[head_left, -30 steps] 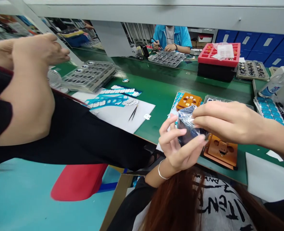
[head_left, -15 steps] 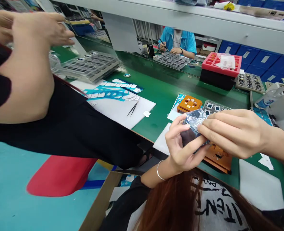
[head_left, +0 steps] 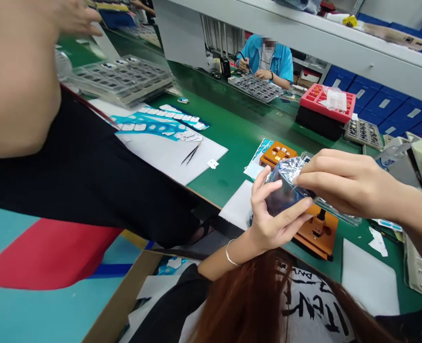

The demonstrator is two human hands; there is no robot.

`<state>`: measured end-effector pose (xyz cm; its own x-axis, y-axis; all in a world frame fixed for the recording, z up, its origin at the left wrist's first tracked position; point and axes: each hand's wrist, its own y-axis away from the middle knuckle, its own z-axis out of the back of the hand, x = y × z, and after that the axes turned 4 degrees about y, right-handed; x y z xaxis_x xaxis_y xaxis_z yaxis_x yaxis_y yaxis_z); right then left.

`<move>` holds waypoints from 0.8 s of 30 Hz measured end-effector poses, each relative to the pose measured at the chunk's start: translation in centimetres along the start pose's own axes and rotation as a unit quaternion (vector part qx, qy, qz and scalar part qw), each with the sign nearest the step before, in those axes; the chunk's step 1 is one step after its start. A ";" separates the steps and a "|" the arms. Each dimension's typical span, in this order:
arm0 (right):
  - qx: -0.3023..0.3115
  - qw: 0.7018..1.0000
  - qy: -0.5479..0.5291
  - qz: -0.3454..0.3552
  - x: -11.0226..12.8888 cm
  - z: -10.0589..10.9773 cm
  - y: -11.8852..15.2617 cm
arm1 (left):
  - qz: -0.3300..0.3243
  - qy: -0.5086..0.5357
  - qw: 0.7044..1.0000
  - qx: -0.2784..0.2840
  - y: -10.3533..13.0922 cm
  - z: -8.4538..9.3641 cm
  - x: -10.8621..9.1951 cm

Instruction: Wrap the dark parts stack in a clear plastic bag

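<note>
A dark, shiny object in crinkled clear plastic film (head_left: 285, 194) is cradled in my left hand (head_left: 273, 221), whose fingers curl around its near side. What lies inside the film I cannot make out. My right hand (head_left: 343, 181) pinches the upper edge of that film between thumb and fingers. Just beneath the hands is an orange fixture (head_left: 320, 238) with a dark upright part on it. A second orange fixture (head_left: 278, 153) with pale pieces on top stands behind my left hand. My right hand partly hides a clear tray (head_left: 343, 214).
Tweezers (head_left: 190, 154) and blue-and-white sticker sheets (head_left: 149, 125) lie on a white pad to the left. Stacked clear trays (head_left: 121, 81) stand behind. A co-worker's arm (head_left: 17, 81) reaches in at left. Farther back are a red bin (head_left: 314, 97) and another person in blue (head_left: 284, 62).
The view has shifted, with the bench sliding left. Both hands keep their hold on the wrapped object, and the film sits a little differently. The co-worker's arm at left has moved further toward the edge.
</note>
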<state>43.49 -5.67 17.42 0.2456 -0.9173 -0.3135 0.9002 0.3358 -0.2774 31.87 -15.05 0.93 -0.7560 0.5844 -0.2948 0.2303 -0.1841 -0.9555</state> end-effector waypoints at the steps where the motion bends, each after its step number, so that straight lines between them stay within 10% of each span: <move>1: 0.010 0.999 -0.044 0.011 -0.3 0.3 -0.1 | 0.002 -0.005 1.000 0.006 0.3 -0.1 0.0; 8: 0.096 0.990 -0.092 0.057 -1.6 1.9 -1.4 | 0.009 -0.028 1.000 -0.003 1.0 -0.6 -0.3; 18: 0.107 0.973 0.132 0.158 -0.3 1.8 -1.1 | 0.009 -0.010 1.000 -0.004 0.8 -1.1 0.0; 24: 0.107 0.992 0.022 0.055 -0.8 1.5 -0.5 | 0.010 -0.011 1.000 -0.004 0.7 -1.0 -0.2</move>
<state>43.35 -5.41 19.13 0.3351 -0.8654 -0.3725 0.9256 0.3763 -0.0415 32.75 -14.52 0.31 -0.7640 0.5637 -0.3140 0.2509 -0.1887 -0.9494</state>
